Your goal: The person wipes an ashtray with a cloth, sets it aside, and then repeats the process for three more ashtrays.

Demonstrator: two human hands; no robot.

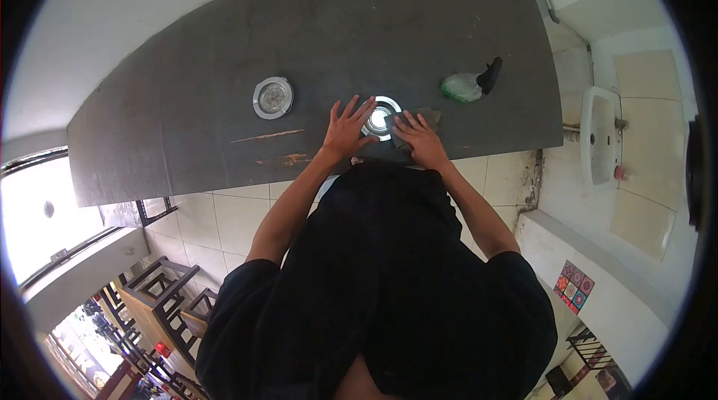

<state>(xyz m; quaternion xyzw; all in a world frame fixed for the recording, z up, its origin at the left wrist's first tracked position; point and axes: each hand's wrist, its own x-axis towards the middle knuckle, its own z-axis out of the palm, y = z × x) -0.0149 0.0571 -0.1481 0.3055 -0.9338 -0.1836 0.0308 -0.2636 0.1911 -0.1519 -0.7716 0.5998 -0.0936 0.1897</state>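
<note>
A round, shiny metal ashtray [380, 117] sits on the dark table near its front edge, between my two hands. With fingers spread, my left hand [346, 133] rests against its left rim. My right hand [423, 143] holds a dark grey cloth [431, 117] against the right side of this dish, the fingers pressing down on the fabric. Part of the cloth is hidden under that hand. Farther left stands a second, similar round ashtray [273, 98]. To the right, a clear spray bottle [462, 87] with green liquid and a black nozzle lies on its side.
The dark table [202, 101] has scratched, worn patches [295, 159] near the front edge. A white washbasin [600, 136] is on the right wall. Behind on the left are wooden stools and tables [161, 299] on the tiled floor. A patterned tile panel [574, 287] hangs lower right.
</note>
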